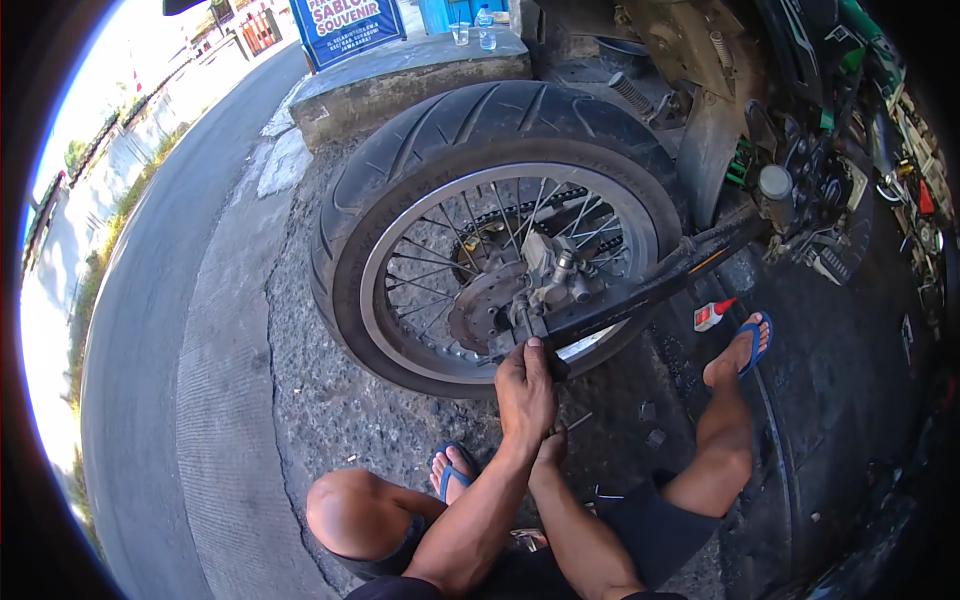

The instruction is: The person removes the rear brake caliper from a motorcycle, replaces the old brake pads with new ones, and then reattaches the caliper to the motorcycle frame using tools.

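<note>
My left hand (527,392) is closed at the rear end of the black swingarm (625,297), its thumb pressed on top near the axle. Just below it and partly behind my left wrist, my right hand (551,446) is closed with its fingers mostly hidden. A thin metal rod (580,421) shows beside the right hand; whether it is held cannot be made out. Ahead of both hands stands the spoked rear wheel (372,290) of a motorcycle, with a black tyre (420,140). A brake disc (478,312) and a caliper (560,272) sit at its hub, and the chain runs behind the spokes.
A small white bottle with a red cap (710,316) lies right of the wheel, near my sandalled foot (742,350). Rough concrete borders a road (150,330) on the left. A raised ledge (400,95) behind the tyre holds a plastic bottle (487,28) and a cup (460,34).
</note>
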A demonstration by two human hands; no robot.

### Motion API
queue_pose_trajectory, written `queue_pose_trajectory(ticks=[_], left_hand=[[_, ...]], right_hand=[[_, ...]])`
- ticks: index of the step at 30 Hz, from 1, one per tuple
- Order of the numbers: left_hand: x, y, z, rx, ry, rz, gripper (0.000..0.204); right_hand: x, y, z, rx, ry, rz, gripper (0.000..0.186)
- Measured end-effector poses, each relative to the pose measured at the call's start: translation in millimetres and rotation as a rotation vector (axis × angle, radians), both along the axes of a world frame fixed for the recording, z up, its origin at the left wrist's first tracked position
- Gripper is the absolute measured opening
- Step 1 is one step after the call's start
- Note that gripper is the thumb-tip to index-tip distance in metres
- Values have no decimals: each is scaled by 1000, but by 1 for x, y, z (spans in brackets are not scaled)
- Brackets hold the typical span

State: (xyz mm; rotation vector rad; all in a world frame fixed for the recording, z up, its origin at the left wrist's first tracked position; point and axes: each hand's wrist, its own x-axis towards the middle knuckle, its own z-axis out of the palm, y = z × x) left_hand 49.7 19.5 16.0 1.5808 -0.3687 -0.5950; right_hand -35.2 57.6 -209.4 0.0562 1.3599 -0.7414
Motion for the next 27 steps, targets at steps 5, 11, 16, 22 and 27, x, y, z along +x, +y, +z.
queue_pose_trajectory(ticks=[5,11,16,22,27], left_hand=[[-19,-4,2,-40,71,70,55],[-30,-5,11,-332,437,173,48],[-32,-7,24,-459,754,159,43],[-32,-16,30,-536,942,161,47],[-30,-16,37,-596,1104,163,44]], right_hand=[[-58,-69,36,-19,121,-64,31],[-137,-167,145,-766,802,-85,30],[-140,-219,328,-1452,1330,259,49],[-52,-198,466,-1963,1324,556,32],[23,-148,515,-2161,1376,795,29]])
